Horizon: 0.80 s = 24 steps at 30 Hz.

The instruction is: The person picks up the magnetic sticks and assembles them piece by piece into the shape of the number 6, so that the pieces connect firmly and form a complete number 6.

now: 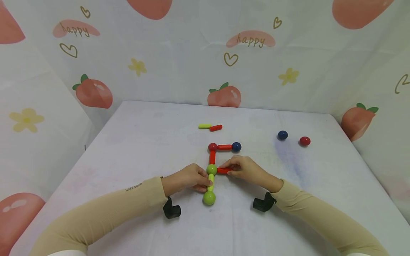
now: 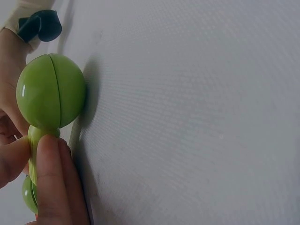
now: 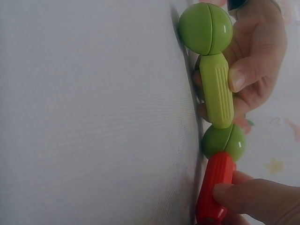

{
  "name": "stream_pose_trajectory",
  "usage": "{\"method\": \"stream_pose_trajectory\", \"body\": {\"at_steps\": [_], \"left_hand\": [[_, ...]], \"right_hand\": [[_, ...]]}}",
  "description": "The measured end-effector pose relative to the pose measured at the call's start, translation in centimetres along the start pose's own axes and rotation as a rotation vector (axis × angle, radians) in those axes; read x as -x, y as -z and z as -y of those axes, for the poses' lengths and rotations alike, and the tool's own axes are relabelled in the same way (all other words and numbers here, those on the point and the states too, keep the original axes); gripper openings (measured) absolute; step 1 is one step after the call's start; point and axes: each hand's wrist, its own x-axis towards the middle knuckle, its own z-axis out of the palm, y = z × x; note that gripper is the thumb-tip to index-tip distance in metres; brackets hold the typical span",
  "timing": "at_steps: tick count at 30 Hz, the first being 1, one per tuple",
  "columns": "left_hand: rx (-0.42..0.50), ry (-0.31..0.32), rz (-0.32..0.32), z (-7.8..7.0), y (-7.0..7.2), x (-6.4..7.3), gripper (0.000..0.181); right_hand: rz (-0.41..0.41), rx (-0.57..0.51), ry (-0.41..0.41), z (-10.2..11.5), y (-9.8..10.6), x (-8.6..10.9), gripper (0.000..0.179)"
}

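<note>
A flat figure of rods and balls lies mid-table. My left hand [image 1: 189, 177] pinches its yellow-green rod [image 1: 210, 182] between thumb and fingers. That rod joins a near green ball [image 1: 209, 198] to a second green ball [image 1: 211, 169]. From the second ball a red rod [image 1: 212, 157] runs back to a red ball [image 1: 213, 147], then another red rod [image 1: 225, 147] leads right to a blue ball [image 1: 236, 147]. My right hand [image 1: 249, 173] holds a third red rod [image 3: 214, 187] by thumb and fingers, its end against the second green ball's right side.
Behind the figure lie a loose yellow-green rod [image 1: 204, 126] and a loose red rod [image 1: 216, 128], end to end. Further right sit a loose blue ball [image 1: 283, 135] and a red ball [image 1: 305, 141]. A printed cloth [image 1: 185, 53] hangs behind the white table [image 1: 144, 142].
</note>
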Motion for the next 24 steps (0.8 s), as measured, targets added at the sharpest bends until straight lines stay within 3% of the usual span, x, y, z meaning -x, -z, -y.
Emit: {"method": "stream_pose_trajectory", "body": {"at_steps": [6, 16, 24], "left_hand": [[0.016, -0.013, 0.02, 0.1, 0.0, 0.0, 0.013], [0.014, -0.011, 0.017, 0.1, 0.0, -0.1, 0.014], [0.012, -0.009, 0.019, 0.1, 0.0, -0.1, 0.013]], "right_hand": [[-0.028, 0.002, 0.067, -0.3, -0.1, 0.0, 0.028], [0.006, -0.001, -0.044, 0.5, 0.8, -0.5, 0.031], [-0.066, -0.039, -0.054, 1.8, 3.4, -2.0, 0.033]]}}
